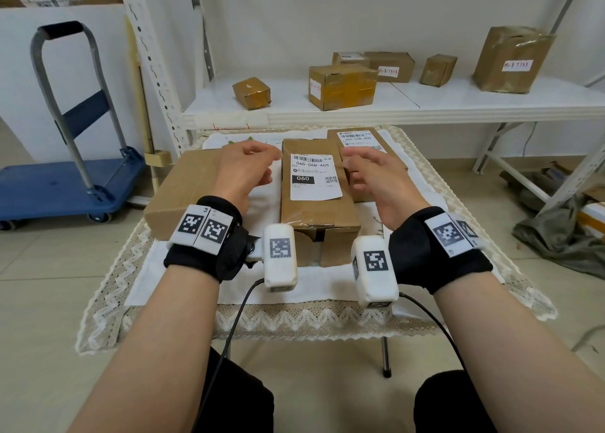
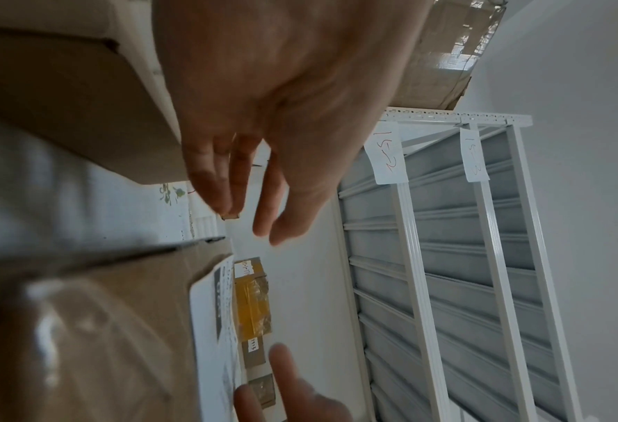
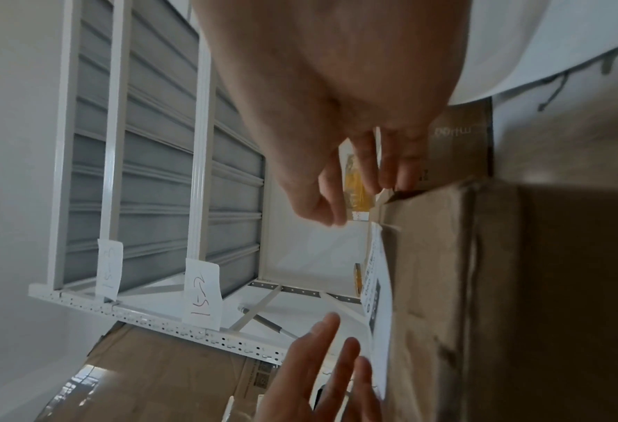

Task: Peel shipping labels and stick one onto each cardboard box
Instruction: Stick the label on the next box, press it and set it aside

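Observation:
Three cardboard boxes lie on the table. The middle box (image 1: 316, 216) carries a white shipping label (image 1: 314, 177) on its top. The rear right box (image 1: 360, 138) also bears a label (image 1: 357, 138). The left box (image 1: 183, 190) shows a bare top. My left hand (image 1: 262, 165) hovers between the left and middle boxes, fingers loosely spread and holding nothing. My right hand (image 1: 358, 169) hovers at the middle box's right side, over the rear right box, also empty. In the left wrist view the left hand (image 2: 260, 205) hangs relaxed beside the labelled box (image 2: 101, 328). The right wrist view shows the right hand (image 3: 339, 200) relaxed near that box (image 3: 498, 285).
The table wears a white lace-edged cloth (image 1: 209, 288). Behind it a white shelf (image 1: 393, 105) holds several taped boxes. A blue platform trolley (image 1: 65, 183) stands at the left. A grey cloth heap (image 1: 563, 233) lies on the floor at the right.

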`<act>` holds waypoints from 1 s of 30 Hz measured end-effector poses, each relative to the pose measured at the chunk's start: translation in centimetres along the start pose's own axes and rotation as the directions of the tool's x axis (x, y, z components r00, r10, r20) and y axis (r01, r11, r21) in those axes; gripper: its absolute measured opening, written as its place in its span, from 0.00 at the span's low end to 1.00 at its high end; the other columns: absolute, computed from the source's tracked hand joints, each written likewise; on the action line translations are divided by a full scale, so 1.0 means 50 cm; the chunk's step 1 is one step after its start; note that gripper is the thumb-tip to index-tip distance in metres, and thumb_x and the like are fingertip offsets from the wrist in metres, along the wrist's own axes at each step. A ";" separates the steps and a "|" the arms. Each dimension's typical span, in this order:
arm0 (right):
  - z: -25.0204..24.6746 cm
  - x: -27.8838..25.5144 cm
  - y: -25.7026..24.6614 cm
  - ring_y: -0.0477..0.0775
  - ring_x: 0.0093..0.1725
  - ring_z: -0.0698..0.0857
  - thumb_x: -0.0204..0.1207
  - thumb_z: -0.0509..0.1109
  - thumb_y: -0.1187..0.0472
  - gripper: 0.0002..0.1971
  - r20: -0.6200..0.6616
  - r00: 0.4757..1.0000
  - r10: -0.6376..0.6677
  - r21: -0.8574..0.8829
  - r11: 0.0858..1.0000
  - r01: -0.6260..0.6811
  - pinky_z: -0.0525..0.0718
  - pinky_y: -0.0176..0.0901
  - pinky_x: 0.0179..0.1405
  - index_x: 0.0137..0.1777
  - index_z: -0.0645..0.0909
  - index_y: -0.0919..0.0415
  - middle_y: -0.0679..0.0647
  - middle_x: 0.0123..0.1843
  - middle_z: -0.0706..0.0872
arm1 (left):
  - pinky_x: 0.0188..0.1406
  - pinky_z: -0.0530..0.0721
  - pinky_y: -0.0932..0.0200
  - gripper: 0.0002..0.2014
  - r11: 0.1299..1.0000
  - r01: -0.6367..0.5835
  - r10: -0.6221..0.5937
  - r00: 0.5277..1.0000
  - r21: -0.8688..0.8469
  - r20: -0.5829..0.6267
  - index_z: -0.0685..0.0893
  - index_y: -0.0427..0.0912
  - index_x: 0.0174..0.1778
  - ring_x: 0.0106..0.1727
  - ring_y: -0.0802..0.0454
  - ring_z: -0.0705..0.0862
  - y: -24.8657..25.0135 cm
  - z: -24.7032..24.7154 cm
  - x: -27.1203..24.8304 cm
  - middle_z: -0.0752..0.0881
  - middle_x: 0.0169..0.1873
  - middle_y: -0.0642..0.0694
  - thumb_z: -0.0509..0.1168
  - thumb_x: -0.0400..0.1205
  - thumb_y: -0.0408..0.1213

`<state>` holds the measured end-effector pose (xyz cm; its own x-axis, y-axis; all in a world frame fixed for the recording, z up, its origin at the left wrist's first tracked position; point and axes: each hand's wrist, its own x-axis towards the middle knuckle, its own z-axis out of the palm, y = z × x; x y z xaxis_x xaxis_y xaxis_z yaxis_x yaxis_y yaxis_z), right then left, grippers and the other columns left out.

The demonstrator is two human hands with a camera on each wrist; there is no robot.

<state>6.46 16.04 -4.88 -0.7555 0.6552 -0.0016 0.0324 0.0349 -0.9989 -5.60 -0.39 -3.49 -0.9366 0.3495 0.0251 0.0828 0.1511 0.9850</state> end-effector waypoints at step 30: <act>-0.017 0.005 0.000 0.45 0.27 0.68 0.84 0.66 0.54 0.22 0.163 0.970 0.180 -0.198 0.969 -0.147 0.72 0.38 0.33 0.30 0.87 0.61 0.46 0.27 0.85 | 0.68 0.71 0.54 0.34 0.974 0.065 -0.129 0.948 0.219 0.292 0.94 0.44 0.33 0.75 0.51 0.75 -0.020 -0.008 0.013 0.81 0.73 0.54 0.54 0.90 0.61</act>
<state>6.83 16.85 -4.85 -0.8339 0.5185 -0.1891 0.2714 0.0869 -0.9585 -6.41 -0.71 -4.40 -0.7991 0.5814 -0.1528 0.0946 0.3725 0.9232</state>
